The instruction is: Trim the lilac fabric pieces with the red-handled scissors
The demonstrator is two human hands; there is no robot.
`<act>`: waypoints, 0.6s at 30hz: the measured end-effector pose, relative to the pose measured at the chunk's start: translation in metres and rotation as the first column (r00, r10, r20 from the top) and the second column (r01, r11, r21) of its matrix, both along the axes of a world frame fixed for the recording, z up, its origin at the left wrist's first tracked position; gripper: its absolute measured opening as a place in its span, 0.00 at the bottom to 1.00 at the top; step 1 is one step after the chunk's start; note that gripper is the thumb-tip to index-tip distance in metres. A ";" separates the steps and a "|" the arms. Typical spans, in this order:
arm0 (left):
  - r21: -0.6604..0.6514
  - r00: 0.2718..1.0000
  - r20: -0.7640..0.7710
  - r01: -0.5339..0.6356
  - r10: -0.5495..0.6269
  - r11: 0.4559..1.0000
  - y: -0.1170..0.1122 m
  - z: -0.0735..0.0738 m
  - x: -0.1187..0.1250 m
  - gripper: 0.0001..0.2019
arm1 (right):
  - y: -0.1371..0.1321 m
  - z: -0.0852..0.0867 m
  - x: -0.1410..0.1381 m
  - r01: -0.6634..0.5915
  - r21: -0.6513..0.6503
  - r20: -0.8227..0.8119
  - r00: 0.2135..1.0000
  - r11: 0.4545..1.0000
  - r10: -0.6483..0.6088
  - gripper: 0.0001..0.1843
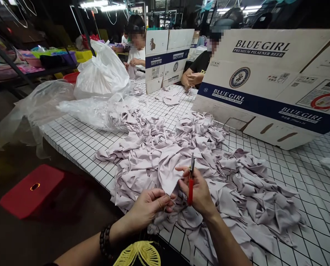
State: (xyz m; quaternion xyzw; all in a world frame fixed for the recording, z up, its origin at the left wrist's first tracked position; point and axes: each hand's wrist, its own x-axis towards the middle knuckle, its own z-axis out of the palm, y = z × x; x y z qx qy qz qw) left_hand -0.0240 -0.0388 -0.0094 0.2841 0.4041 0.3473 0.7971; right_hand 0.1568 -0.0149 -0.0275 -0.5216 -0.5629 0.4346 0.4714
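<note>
My left hand point(153, 207), with a dark bead bracelet at the wrist, pinches the lower tip of a pale lilac fabric piece point(169, 171). Close beside it, my right hand point(196, 190) has scissors point(191, 184) with red handles tucked in its grip, the blades pointing up and away from me. Its thumb and forefinger are near the edge of the same fabric; whether they touch it I cannot tell. Under and around both hands spreads a heap of similar lilac fabric pieces point(250, 188), many with thin straps.
A white table with a black grid point(79, 138) carries the heap. Cardboard beer boxes point(259, 77) stand upright across it, with two people point(137, 51) working behind. Plastic bags point(101, 74) lie at the left. A red stool point(32, 192) stands on the floor.
</note>
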 end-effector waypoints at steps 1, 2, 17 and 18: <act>0.048 1.000 -0.010 0.010 -0.009 0.999 0.002 0.003 0.002 0.20 | -0.003 0.001 0.000 -0.052 -0.006 -0.028 0.998 0.999 0.052 0.10; 0.097 1.000 -0.023 0.021 -0.019 0.995 0.003 0.006 0.004 0.19 | -0.006 0.001 -0.001 -0.108 -0.010 -0.065 0.992 0.994 0.108 0.10; 0.480 0.999 -0.030 -0.011 0.029 0.877 0.032 0.006 0.025 0.20 | -0.008 0.027 0.013 -0.107 -0.126 -0.061 0.993 0.986 0.100 0.16; 0.483 0.997 -0.056 -0.012 0.045 0.876 0.033 0.007 0.026 0.20 | -0.012 0.034 0.022 -0.072 -0.121 0.119 0.989 0.990 0.086 0.16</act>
